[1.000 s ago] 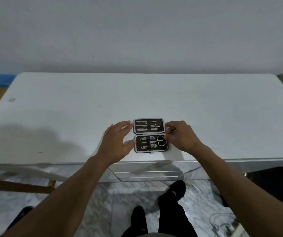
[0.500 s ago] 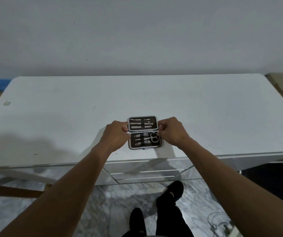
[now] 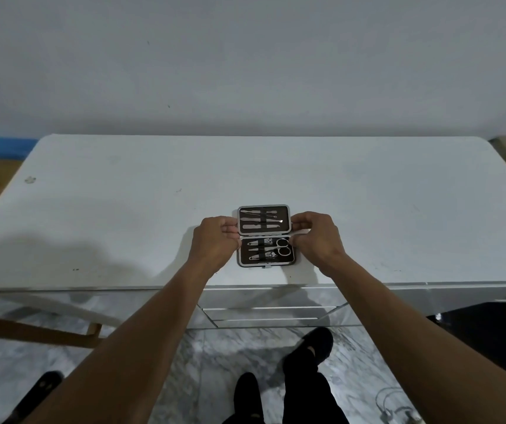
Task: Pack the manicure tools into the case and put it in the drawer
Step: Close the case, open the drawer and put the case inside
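- Lying open near the front edge of the white rectangular table (image 3: 123,209), the small black silver-rimmed manicure case (image 3: 264,237) is showing steel tools strapped in both halves.
- Left hand (image 3: 215,241) and right hand (image 3: 317,237) are pinching the far half's side edges with curled fingers.
- A white drawer (image 3: 270,313) is sitting shut directly below; a wooden frame (image 3: 31,332) is standing to the left.
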`<state>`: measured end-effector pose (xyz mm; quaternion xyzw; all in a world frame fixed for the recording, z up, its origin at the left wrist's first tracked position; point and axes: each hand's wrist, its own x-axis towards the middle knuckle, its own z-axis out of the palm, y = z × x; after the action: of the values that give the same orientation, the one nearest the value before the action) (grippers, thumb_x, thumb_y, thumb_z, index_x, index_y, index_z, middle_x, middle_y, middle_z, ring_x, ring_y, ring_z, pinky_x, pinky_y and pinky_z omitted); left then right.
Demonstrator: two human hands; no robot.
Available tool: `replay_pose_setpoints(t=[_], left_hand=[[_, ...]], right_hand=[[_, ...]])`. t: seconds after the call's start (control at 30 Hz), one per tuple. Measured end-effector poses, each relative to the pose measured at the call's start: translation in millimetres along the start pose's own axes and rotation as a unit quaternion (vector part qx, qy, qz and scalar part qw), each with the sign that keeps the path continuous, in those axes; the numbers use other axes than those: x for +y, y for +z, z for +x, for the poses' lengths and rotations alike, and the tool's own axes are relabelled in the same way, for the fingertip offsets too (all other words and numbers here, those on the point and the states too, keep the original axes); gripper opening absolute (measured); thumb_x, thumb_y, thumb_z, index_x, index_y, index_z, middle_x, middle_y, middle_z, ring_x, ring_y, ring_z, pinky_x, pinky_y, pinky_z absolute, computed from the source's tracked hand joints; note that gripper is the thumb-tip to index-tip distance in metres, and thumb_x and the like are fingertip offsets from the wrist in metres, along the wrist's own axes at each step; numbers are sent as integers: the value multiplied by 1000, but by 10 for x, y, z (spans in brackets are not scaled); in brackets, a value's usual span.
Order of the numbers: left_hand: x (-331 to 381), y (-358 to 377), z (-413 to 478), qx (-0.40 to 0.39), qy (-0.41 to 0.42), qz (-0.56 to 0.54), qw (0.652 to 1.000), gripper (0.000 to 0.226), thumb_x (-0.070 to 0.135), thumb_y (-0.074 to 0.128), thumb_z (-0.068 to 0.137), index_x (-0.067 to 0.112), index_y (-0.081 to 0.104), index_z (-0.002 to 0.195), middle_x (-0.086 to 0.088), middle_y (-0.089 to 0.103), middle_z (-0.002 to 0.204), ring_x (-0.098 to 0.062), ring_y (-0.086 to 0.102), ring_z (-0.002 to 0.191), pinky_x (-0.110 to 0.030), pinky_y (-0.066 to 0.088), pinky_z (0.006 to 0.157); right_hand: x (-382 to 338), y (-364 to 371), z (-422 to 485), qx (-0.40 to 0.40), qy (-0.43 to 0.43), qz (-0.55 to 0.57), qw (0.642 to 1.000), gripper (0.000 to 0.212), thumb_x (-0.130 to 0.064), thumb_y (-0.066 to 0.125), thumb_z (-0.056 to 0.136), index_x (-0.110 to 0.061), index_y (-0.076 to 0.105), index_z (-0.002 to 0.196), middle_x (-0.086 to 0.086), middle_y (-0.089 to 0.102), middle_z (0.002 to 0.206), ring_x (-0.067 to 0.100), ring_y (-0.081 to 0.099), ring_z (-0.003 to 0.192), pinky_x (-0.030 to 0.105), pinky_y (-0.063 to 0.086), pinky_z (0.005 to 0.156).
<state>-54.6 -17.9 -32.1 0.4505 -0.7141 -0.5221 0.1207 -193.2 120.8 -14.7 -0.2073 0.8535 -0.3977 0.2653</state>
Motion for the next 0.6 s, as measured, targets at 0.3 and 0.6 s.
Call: replay_pose_setpoints(t=[0.3, 0.6], left_hand=[[-74, 45, -46, 38, 31, -5, 999, 28, -3, 70, 77, 12, 66, 100, 1, 71, 89, -12, 70, 79, -12, 51, 72], [-168, 114, -160, 74, 83, -32, 993, 24, -7, 64, 83, 13, 64, 96, -3, 66, 93, 0, 67, 75, -6, 47, 67]], right_hand=[[109, 61, -91, 32, -68, -25, 997, 55, 4, 54, 81, -27, 63, 126, -5, 71, 99, 18, 70, 81, 26, 56, 75], [128, 81, -199, 59, -47, 64, 995, 40, -54, 57, 88, -23, 73, 108, -8, 75, 101, 9, 69, 94, 26, 55, 86]])
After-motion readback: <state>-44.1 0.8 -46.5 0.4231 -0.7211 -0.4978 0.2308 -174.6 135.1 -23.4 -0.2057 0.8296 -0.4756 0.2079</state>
